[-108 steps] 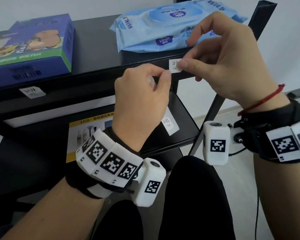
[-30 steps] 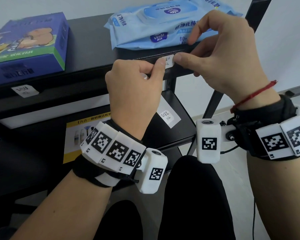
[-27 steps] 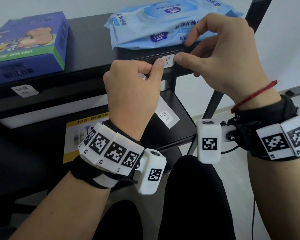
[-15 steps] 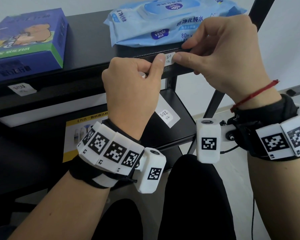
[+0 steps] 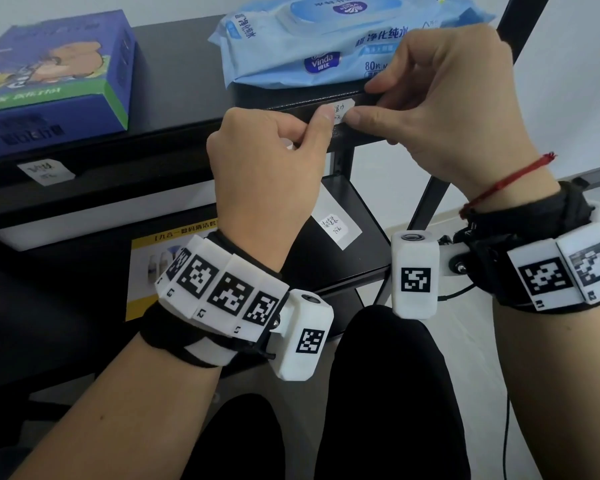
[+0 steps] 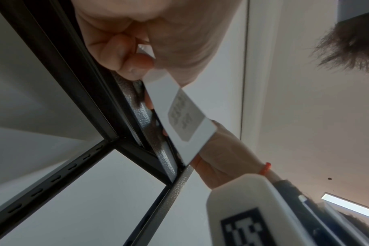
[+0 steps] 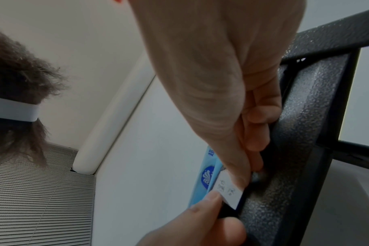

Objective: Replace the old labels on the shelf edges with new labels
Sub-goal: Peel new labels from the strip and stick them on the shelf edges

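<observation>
Both hands on one small white label at the front edge of the top shelf. Left hand: fingers curled, thumb tip pressing the label's left end; the left wrist view shows the curled fingers also gripping a white backing strip that hangs below the shelf edge with one more handwritten label on it. Right hand: thumb tip against the label's right end, index finger raised and bent above the edge, remaining fingers folded beneath; whether it pinches the label or only presses it cannot be told.

Label: handwritten, lying flat on the black edge, just below a blue wet-wipe pack that overhangs the shelf top.

Other items: blue and green box, left on the same shelf; second white label on the edge below it; yellow-bordered box on the lower shelf. Red cord round the right wrist.
</observation>
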`<move>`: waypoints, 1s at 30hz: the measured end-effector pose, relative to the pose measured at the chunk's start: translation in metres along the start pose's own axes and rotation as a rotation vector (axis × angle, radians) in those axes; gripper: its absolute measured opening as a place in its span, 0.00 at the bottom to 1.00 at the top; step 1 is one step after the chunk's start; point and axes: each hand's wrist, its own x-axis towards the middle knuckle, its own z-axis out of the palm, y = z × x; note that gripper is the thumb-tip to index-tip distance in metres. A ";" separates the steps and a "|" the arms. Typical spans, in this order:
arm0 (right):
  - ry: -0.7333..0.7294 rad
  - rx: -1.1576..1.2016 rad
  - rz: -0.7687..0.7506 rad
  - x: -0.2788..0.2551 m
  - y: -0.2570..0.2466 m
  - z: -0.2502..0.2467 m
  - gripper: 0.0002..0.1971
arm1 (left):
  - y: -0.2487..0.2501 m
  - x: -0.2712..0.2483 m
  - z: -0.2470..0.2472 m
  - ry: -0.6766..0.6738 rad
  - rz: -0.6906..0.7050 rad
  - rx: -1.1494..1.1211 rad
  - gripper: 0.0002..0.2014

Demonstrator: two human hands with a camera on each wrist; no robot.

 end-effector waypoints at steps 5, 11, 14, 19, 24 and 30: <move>0.014 -0.034 0.010 -0.008 -0.005 0.001 0.12 | -0.004 -0.004 -0.008 -0.068 0.006 -0.015 0.20; -0.093 0.114 0.014 -0.035 -0.016 0.006 0.12 | -0.034 -0.037 -0.021 -0.389 -0.143 -0.053 0.14; -0.358 0.133 0.110 -0.051 -0.015 0.032 0.12 | -0.064 -0.043 -0.025 -0.379 -0.231 -0.011 0.14; -0.737 0.112 0.226 -0.068 -0.006 0.085 0.16 | -0.091 -0.039 -0.032 -0.257 -0.263 -0.043 0.12; -0.768 0.305 0.274 -0.069 -0.008 0.111 0.07 | -0.108 -0.032 -0.039 -0.177 -0.290 -0.079 0.15; -0.587 0.342 0.291 -0.064 -0.007 0.125 0.08 | -0.123 -0.040 -0.049 -0.174 -0.473 -0.285 0.19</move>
